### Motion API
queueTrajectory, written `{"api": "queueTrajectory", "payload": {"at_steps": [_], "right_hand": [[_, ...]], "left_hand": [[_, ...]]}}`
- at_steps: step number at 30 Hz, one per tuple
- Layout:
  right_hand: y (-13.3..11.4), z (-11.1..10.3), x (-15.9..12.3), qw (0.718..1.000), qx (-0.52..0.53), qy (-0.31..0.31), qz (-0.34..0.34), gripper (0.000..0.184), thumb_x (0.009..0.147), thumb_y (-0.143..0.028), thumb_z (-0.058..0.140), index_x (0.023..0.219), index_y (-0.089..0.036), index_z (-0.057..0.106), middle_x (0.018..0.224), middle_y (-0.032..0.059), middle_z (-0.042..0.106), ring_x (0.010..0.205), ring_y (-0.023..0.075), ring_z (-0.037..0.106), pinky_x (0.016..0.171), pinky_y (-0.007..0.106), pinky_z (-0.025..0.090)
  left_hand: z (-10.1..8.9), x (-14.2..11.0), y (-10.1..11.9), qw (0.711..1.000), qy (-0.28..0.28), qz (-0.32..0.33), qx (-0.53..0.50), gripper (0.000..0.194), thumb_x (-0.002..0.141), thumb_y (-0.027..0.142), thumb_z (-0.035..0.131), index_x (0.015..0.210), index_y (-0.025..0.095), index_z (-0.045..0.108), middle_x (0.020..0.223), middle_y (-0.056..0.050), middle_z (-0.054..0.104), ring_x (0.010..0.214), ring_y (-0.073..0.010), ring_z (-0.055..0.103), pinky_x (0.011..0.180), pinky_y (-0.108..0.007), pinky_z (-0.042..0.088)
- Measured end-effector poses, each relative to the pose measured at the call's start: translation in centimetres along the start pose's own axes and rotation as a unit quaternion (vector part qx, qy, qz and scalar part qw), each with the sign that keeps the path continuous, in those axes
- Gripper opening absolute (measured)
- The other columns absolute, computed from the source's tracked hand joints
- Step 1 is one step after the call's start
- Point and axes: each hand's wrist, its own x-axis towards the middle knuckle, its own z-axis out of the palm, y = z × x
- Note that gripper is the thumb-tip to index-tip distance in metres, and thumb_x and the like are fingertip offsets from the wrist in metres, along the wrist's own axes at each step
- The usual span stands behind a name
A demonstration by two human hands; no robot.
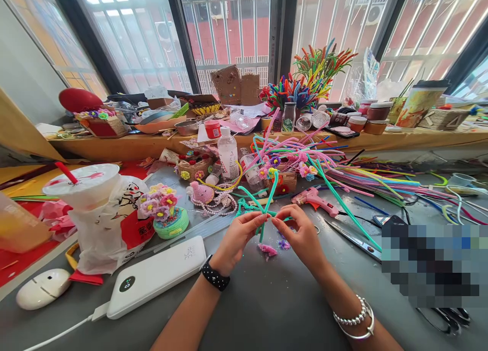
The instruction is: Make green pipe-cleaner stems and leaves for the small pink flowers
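Note:
Green pipe cleaners [269, 192] cross and twist together between my two hands, above the grey table. My left hand [244, 231] pinches them from the left, thumb and forefinger closed. From the other side my right hand [301, 234] pinches the same pipe cleaners, its fingertips almost touching the left ones. Several stems stick up and one points down below my fingers. The exact crossing is partly hidden by my fingertips. Just beneath lie a pink fuzzy scrap [267, 250] and a purple fuzzy scrap [284, 245].
A white power bank [158, 275] and a bagged drink cup [89, 188] are on the left. A small pipe-cleaner flower pot [171, 223] stands nearer. To the right are a pink glue gun [316, 199], scissors [356, 239] and a pile of loose pipe cleaners [366, 178]. Behind stands a bottle [227, 155].

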Motion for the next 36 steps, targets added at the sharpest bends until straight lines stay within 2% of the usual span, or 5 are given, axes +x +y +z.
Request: {"api": "queueTrajectory", "payload": {"at_steps": [4,7,17,22,36], "right_hand": [[0.1,0.5,-0.2,0.994,-0.039,-0.102,0.004,0.013,0.073,-0.031,0.054,0.072,-0.018,0.058,0.069,0.0020,0.057,0.060,0.0134,0.052,0.053,0.024,0.042],[0.1,0.7,-0.2,0.991,-0.051,-0.124,-0.007,0.010,0.073,-0.026,0.053,0.069,-0.018,0.057,0.065,0.0010,0.057,0.059,0.0125,0.051,0.049,0.022,0.040],[0.5,0.5,-0.4,0.995,-0.043,-0.093,0.020,0.005,0.073,-0.022,0.048,0.070,-0.019,0.049,0.057,-0.0011,0.057,0.050,0.0113,0.051,0.048,0.021,0.039],[0.5,0.3,-0.4,0.994,-0.103,-0.034,-0.011,0.008,0.074,-0.023,0.046,0.067,-0.020,0.049,0.053,-0.0025,0.052,0.046,0.0107,0.046,0.046,0.021,0.035],[0.3,0.3,-0.5,0.986,-0.161,-0.042,-0.027,0.007,0.073,-0.021,0.047,0.066,-0.020,0.047,0.052,-0.0035,0.050,0.045,0.0101,0.043,0.046,0.021,0.032]], "left_hand": [[0.0,0.1,-0.2,0.999,0.033,0.011,-0.016,0.014,0.063,0.026,0.066,0.072,0.015,0.064,0.072,0.000,0.059,0.068,-0.0087,0.049,0.061,-0.018,0.036],[0.1,0.1,-0.2,0.999,0.035,0.026,0.002,0.015,0.062,0.026,0.066,0.072,0.015,0.064,0.070,-0.001,0.058,0.067,-0.0095,0.048,0.060,-0.019,0.035],[0.0,-0.1,1.0,0.982,0.060,0.093,0.153,0.017,0.062,0.032,0.063,0.063,0.014,0.064,0.056,0.003,0.050,0.055,-0.0082,0.039,0.054,-0.020,0.031],[-0.1,0.0,1.0,0.980,0.058,0.079,0.171,0.023,0.062,0.036,0.062,0.070,0.015,0.066,0.062,0.000,0.056,0.058,-0.0101,0.043,0.055,-0.021,0.033],[0.3,-0.4,1.4,0.973,0.059,0.104,0.196,0.022,0.064,0.037,0.059,0.059,0.015,0.059,0.054,0.003,0.048,0.052,-0.0088,0.039,0.050,-0.021,0.031]]}}
